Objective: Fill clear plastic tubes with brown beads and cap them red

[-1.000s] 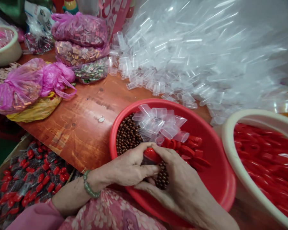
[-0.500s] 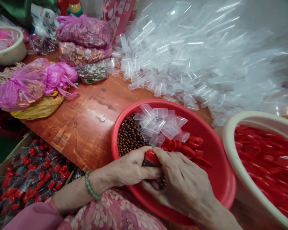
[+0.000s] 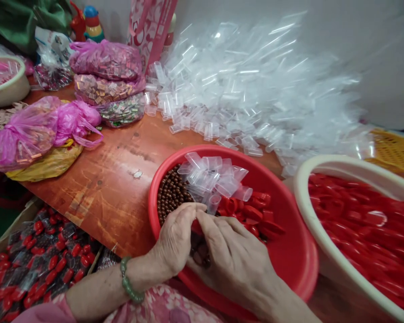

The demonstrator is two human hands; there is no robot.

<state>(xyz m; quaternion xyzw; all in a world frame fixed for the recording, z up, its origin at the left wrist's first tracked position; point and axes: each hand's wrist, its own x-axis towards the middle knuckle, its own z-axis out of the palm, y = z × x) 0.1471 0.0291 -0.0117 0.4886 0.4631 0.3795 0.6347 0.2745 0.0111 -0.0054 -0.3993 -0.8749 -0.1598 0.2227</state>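
Over the near side of a red basin (image 3: pixel 289 264), my two hands meet around a small clear plastic container (image 3: pixel 199 252) with a red cap and brown balls inside. Fingers of my right hand (image 3: pixel 234 255) wrap the container from the right. My left hand (image 3: pixel 177 240) is closed against its capped end from the left, hiding most of the cap. Just beyond my hands, the basin holds brown chocolate-like balls (image 3: pixel 171 193), clear plastic tubes (image 3: pixel 218 175) and loose red caps (image 3: pixel 256 208).
A cream tub (image 3: pixel 301 179) of red plastic pieces (image 3: pixel 360 233) stands at the right. Behind lies a large heap of clear tubes (image 3: pixel 229 89). Bagged small pieces (image 3: pixel 107 63) and pink bags (image 3: pixel 30 130) are at the left. Filled red-capped containers (image 3: pixel 43 260) fill a box below the table (image 3: pixel 121 179).
My left hand has turned more upright and shifted over the red cap, which is now mostly covered. My right hand still grips the container. The camera view has shifted slightly to the right.
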